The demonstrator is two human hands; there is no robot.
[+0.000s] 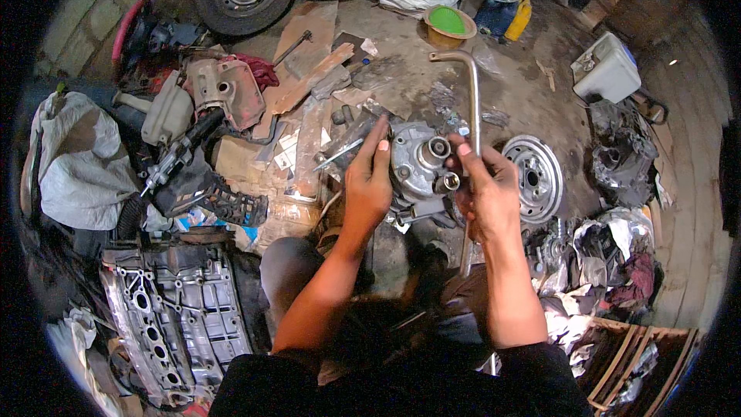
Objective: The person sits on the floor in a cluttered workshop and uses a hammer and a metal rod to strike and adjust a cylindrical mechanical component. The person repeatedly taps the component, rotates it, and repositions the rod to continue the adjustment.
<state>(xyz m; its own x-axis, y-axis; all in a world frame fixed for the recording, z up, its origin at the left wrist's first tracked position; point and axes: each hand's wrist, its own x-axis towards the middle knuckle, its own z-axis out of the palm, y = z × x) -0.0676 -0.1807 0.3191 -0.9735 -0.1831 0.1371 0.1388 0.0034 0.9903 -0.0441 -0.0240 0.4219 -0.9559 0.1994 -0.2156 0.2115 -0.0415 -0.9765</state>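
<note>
Metal housing [411,157] between both hands

Housing sits mid-view, beyond the knees [289,270], two round fittings [439,147] showing. Left hand [370,185] lies along its left side; cannot tell if it grips. Right hand [494,199] closes round bent metal bar [474,100]. Housing markings too small to read.

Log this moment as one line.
left hand: against housing, left side | right hand: holding bent bar | wheel: on floor, right

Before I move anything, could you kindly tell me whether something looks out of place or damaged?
Yes, the cardboard beyond the left hand looks untidy: ragged, torn-looking pieces lie strewn and overlapping at odd angles on the floor.
</note>
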